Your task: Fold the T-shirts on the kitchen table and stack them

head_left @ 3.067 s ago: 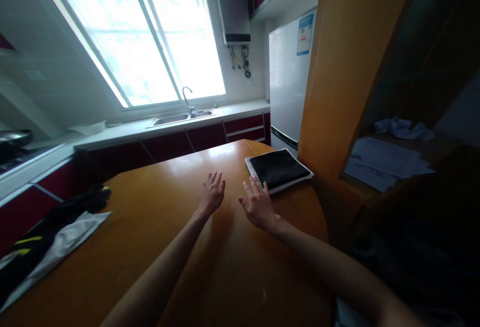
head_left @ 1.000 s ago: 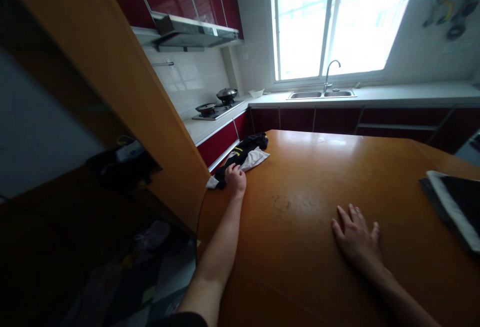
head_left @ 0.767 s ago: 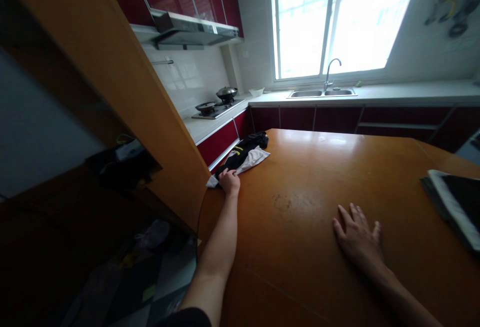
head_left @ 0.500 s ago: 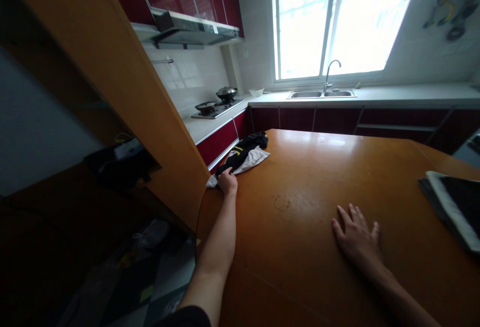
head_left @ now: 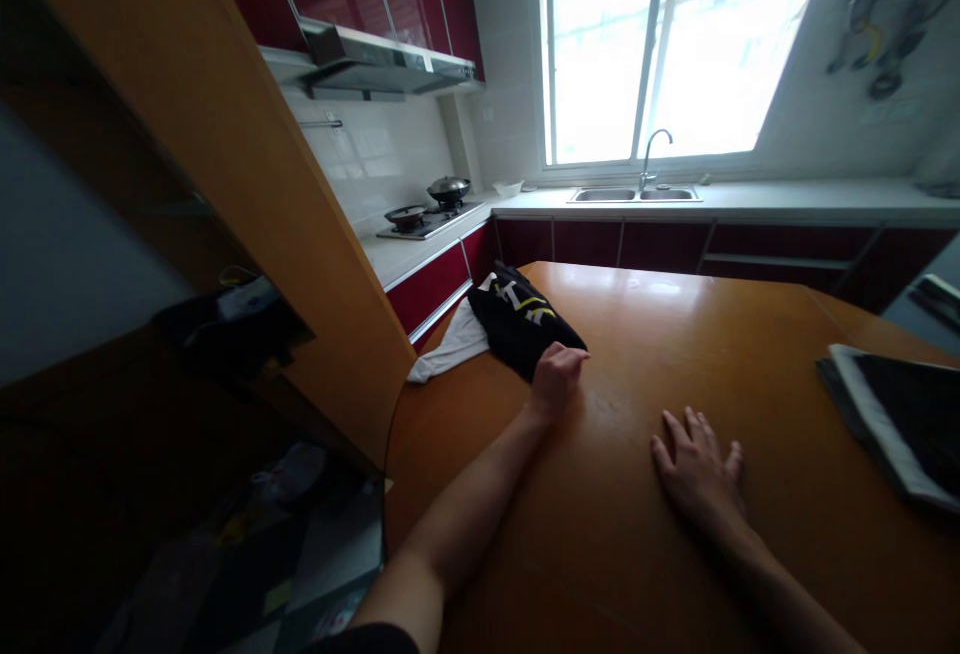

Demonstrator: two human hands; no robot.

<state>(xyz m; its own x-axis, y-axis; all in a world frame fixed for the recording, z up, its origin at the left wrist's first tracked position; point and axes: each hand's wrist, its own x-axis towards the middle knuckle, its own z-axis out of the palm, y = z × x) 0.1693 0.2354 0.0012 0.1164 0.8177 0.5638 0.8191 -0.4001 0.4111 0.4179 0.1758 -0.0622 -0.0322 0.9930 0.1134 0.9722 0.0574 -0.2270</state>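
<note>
A black garment (head_left: 517,319) with white and yellow print and a white sleeve (head_left: 452,344) lies bunched at the far left edge of the wooden table (head_left: 637,334). My left hand (head_left: 556,381) is closed on the near right corner of its black part. Flat on the tabletop, fingers spread, my right hand (head_left: 701,474) holds nothing. Over at the right edge rests a folded stack of dark and white cloth (head_left: 900,424), apart from my right hand.
Beyond the table are a counter with a sink (head_left: 637,195) and a stove with pans (head_left: 448,190). An orange wooden panel (head_left: 300,234) stands close on the left. Bags lie on the floor at the lower left.
My left hand has moved to the right with the garment's edge, and the black part is now spread wider with more print showing. My right hand still lies flat; the view has shifted slightly.
</note>
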